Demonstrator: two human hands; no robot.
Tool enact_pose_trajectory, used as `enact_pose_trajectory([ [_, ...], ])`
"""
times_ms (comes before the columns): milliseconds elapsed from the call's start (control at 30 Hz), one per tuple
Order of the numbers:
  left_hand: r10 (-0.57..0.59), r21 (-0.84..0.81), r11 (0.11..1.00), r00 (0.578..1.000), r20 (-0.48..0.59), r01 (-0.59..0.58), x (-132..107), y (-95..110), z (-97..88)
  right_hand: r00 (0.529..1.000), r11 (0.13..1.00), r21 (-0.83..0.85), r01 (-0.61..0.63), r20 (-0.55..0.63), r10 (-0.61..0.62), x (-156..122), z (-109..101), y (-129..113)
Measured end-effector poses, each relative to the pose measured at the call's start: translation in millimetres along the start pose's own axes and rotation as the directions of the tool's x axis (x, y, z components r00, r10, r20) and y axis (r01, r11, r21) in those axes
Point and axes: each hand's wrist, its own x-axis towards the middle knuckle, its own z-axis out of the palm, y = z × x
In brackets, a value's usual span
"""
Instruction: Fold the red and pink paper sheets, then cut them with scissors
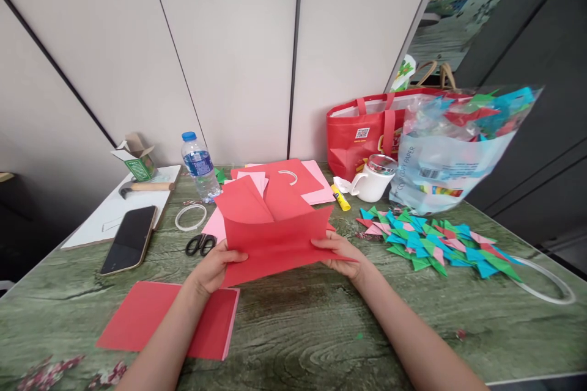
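Observation:
A folded sheet of red paper [275, 244] is held up between my two hands above the table. My left hand [213, 267] pinches its left end, thumb on the near face. On the other end my right hand [342, 253] grips with its thumb on top and fingers underneath. The sheet bows slightly along its upper edge, and a crease runs across it. Beneath my left forearm lies a stack of red and pink paper [137, 314]. Behind the held sheet are more red sheets [300, 174] and pink sheets [321, 183], partly hidden by it.
Black-handled scissors [200, 245], a tape roll [191, 217], a phone [129, 238], a hammer [147, 187] and a water bottle [200, 165] stand left. To the right are a glue stick [340, 198], a white mug [373, 182], a folded-paper chain [426, 241] and a filled plastic bag [440, 165].

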Motion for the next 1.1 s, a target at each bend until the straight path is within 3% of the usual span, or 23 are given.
enact_pose_trajectory([
  [67, 0.022, -0.051, 0.998, 0.998, -0.066, -0.025, 4, 2, -1.7, 0.998, 0.998, 0.041, 0.054, -0.018, -0.053, 1, -2, -5],
  [167, 0.042, -0.148, 0.988, 0.996, -0.074, -0.053, 11, 7, -8.2, 0.986, 0.986, 0.049, 0.162, 0.032, -0.164, -4, 1, -17],
  [333, 0.038, -0.244, 0.969, 0.999, 0.004, -0.036, 14, 11, -13.9, 0.937, 0.923, -0.186, 0.338, 0.156, -0.311, -13, 10, -24],
  [433, -0.008, -0.168, 0.986, 1.0, 0.016, 0.01, 10, 9, -10.3, 0.901, 0.831, -0.351, 0.432, 0.121, -0.417, -12, 10, -20],
  [533, -0.023, -0.059, 0.998, 0.997, 0.068, 0.027, 4, 7, -5.5, 0.858, 0.771, -0.406, 0.491, 0.074, -0.508, -6, 6, -15],
  [633, -0.05, 0.024, 0.999, 0.985, 0.167, 0.046, -2, 5, -2.4, 0.822, 0.764, -0.368, 0.529, -0.001, -0.57, -1, 3, -11],
  [833, -0.122, 0.077, 0.992, 0.95, 0.288, 0.104, -3, -2, 0.0, 0.813, 0.808, -0.325, 0.492, -0.161, -0.56, 2, 5, -9],
  [967, 0.041, -0.014, 0.999, 0.955, 0.294, -0.039, -1, -4, 0.2, 0.81, 0.849, -0.26, 0.461, -0.267, -0.522, 5, 5, -6],
  [1100, 0.218, -0.059, 0.976, 0.934, 0.283, -0.21, 0, -1, 0.3, 0.822, 0.857, -0.229, 0.462, -0.252, -0.51, 7, 5, -3],
])
